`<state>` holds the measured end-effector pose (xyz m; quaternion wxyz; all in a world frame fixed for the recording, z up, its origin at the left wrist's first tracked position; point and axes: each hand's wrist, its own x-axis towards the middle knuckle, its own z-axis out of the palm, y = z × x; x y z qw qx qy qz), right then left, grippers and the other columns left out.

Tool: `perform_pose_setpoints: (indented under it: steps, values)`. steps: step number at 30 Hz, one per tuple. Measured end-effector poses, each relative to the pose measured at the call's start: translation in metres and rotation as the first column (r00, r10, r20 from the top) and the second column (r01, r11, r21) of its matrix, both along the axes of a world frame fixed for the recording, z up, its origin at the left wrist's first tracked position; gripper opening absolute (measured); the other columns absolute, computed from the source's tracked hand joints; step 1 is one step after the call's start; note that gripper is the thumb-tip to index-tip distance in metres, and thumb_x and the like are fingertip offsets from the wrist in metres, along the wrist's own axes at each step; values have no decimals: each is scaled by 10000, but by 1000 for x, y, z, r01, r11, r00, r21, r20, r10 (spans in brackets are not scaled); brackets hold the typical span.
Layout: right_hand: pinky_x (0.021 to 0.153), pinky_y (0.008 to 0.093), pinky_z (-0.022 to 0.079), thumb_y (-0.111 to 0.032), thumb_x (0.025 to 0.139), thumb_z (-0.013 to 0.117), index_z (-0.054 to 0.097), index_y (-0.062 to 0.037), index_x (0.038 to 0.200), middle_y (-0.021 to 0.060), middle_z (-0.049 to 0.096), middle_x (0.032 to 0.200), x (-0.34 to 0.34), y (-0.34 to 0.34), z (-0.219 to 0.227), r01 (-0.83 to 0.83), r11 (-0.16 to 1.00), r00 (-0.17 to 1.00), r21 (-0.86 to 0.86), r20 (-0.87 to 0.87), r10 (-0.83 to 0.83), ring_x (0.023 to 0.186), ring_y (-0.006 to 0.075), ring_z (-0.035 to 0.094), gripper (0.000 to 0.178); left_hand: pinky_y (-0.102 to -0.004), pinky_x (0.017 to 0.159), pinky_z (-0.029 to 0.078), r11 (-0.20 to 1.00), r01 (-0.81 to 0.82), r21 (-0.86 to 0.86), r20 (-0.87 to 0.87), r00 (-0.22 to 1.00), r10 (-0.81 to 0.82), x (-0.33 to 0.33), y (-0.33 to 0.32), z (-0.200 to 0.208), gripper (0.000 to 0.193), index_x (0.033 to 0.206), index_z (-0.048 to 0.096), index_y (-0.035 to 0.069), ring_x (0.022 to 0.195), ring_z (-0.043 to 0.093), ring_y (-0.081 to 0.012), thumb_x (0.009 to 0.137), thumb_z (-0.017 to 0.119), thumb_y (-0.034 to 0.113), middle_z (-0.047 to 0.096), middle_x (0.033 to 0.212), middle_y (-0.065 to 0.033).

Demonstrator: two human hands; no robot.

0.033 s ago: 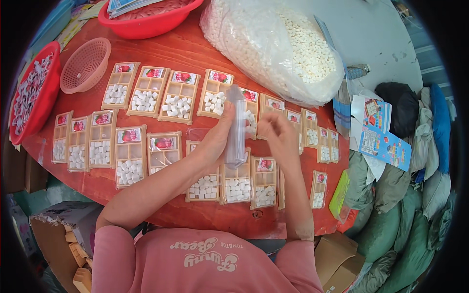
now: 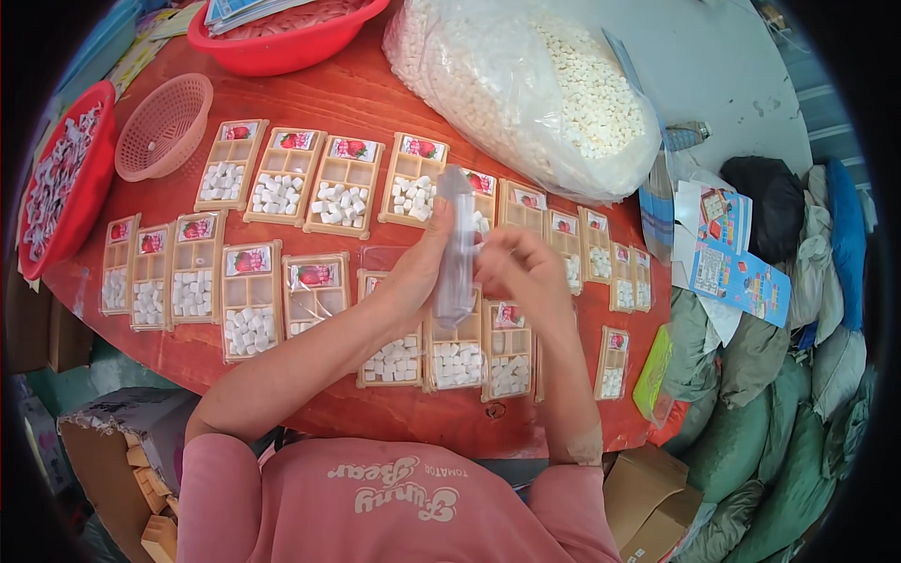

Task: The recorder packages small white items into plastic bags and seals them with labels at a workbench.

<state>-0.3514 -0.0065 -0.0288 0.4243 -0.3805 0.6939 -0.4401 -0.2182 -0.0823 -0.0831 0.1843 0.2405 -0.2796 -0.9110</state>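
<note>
My left hand (image 2: 420,267) is closed round a stack of clear plastic covers (image 2: 454,272), held on edge above the table. To its right, my right hand (image 2: 527,277) has its fingers curled together, the tips at the stack's right edge; whether they pinch a cover is not clear. Below and around both hands lie several tan compartment trays (image 2: 251,324), each with a strawberry picture card in one end and small white cubes (image 2: 341,204) in the other. A tray (image 2: 316,291) beside my left forearm has a clear, shiny cover over it. My forearms hide some of the trays.
A big clear bag of white cubes (image 2: 591,103) lies at the back. Red basins (image 2: 282,58) and a pink basket (image 2: 164,127) stand at the left. Printed blue sheets (image 2: 737,281) and filled sacks (image 2: 741,441) are at the right, cardboard boxes (image 2: 652,502) below the table edge.
My right hand has moved left and slightly down, so its fingertips now meet the stack's edge. My left hand and the stack have hardly moved.
</note>
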Motion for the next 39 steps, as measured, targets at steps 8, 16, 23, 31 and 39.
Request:
perform_pose_setpoints:
  steps: [8,16,23,31,39]
  values:
    - [526,218,514,-53,804,658,591,29,905,71,631,732,28,20,-9,-30,993,913,-114,401,74,594,117,617,146,-236,531,460,994,106,-9,-9,994,-106,10,17,10,775,1106,530,63,672,555,-83,829,252,731,568,812,-32]
    - [511,227,533,-40,804,659,596,23,903,75,628,738,30,17,-16,-1,993,734,-121,675,83,602,140,637,133,-212,415,356,1000,24,-8,-43,999,-25,16,23,24,705,748,514,91,467,438,-73,792,298,761,446,564,15]
    - [534,222,511,-76,837,632,594,14,908,58,622,750,41,10,-14,16,988,797,-154,598,80,622,116,615,120,-235,527,438,996,26,-83,-27,999,-29,22,16,10,758,914,563,12,594,531,-112,829,312,722,537,685,-52]
    - [553,218,426,-143,927,484,536,-63,859,13,565,727,4,-7,-9,175,962,935,-208,342,-96,622,76,525,118,-339,685,495,912,-206,-355,273,910,312,25,-20,34,693,1252,425,47,792,570,-177,853,434,613,517,1081,-105]
    - [549,222,410,-149,926,480,530,-58,873,17,566,724,-54,-32,-57,166,985,922,-44,361,-140,600,80,517,116,-327,595,511,972,-67,-224,191,975,111,31,-41,15,778,1325,396,116,743,605,-203,801,433,690,557,1116,-145]
